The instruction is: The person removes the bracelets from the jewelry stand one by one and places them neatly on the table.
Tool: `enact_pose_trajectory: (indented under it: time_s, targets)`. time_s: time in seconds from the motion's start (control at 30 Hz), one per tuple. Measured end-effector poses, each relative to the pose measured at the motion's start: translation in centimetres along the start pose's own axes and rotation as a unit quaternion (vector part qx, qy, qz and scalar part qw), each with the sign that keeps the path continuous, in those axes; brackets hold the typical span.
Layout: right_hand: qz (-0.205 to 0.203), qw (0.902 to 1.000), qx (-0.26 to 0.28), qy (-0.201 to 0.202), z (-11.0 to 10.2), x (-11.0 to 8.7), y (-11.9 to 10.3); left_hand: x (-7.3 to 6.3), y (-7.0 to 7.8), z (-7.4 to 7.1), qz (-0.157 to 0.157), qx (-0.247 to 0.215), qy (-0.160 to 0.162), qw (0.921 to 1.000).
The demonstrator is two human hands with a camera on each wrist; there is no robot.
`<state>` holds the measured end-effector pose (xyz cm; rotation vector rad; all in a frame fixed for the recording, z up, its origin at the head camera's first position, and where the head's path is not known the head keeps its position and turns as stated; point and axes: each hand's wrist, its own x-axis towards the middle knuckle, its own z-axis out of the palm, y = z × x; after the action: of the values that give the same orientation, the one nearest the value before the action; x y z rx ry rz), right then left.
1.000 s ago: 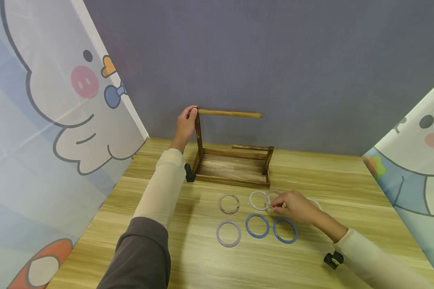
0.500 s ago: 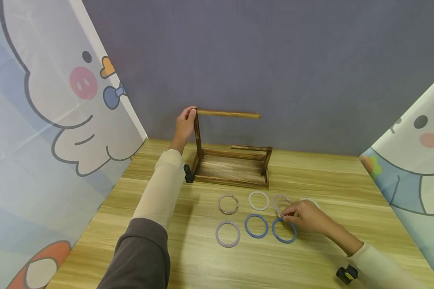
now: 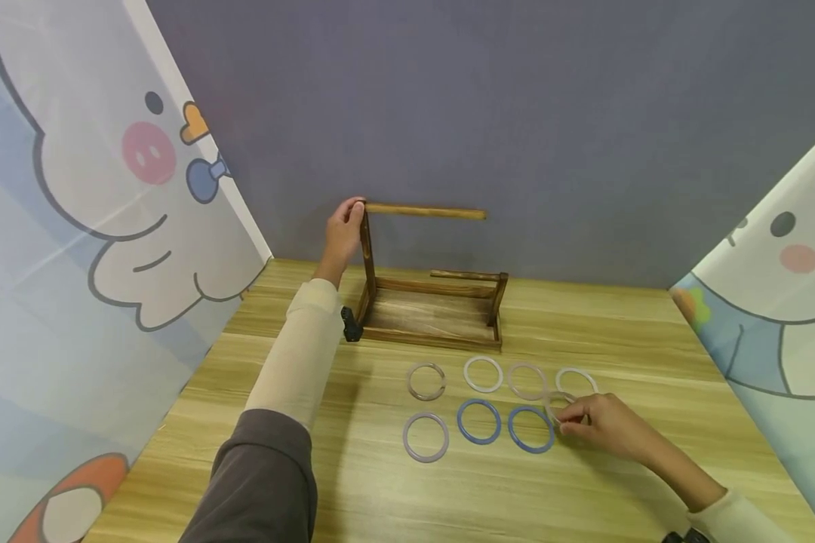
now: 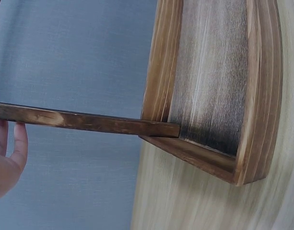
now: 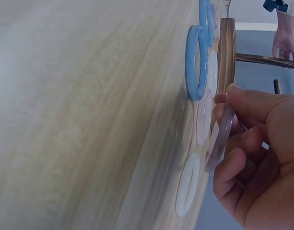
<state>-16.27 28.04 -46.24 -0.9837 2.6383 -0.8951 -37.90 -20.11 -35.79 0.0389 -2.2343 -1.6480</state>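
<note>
My left hand (image 3: 342,234) grips the top of the left post of a dark wooden rack (image 3: 431,341), where the upper bar (image 3: 424,211) meets it. The left wrist view shows its fingers against the post (image 4: 84,120). My right hand (image 3: 607,427) pinches a translucent brownish-pink bangle (image 5: 221,136) between thumb and fingers, tilted up from the table. Left of this hand lies a blue bangle (image 3: 531,430); just beyond are a pale pink bangle (image 3: 510,381) and a white bangle (image 3: 576,370), flat on the wood.
Also on the table (image 3: 516,498) lie a second white bangle (image 3: 483,391), a second blue bangle (image 3: 478,441), a lavender bangle (image 3: 425,458) and a brown-tinted bangle (image 3: 426,397). The rack has a shorter lower bar (image 3: 465,274). A grey wall (image 3: 516,136) stands behind.
My right hand has moved right and nearer, now with the tilted bangle pinched in view. The pale pink bangle lies apart from it, and the right white bangle is uncovered. The left hand stays put.
</note>
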Motion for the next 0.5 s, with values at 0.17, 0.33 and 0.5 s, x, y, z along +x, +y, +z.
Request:
enact_pose_trajectory:
  time_s: [0.17, 0.33, 0.5]
  targets:
    - [0.009, 0.9995, 0.021, -0.023, 0.3, -1.3, 0.1, -0.2, -0.2, -0.1, -0.007, 0.004, -0.007, 0.9999]
    - [0.007, 0.9994, 0.029, -0.015, 0.6, -2.1, 0.4, -0.3, -0.1, -0.3, -0.004, 0.006, -0.012, 0.9999]
    - [0.038, 0.9985, 0.032, -0.021, 0.8, -2.7, 0.5, -0.2, 0.1, -0.5, -0.001, 0.004, -0.015, 0.9999]
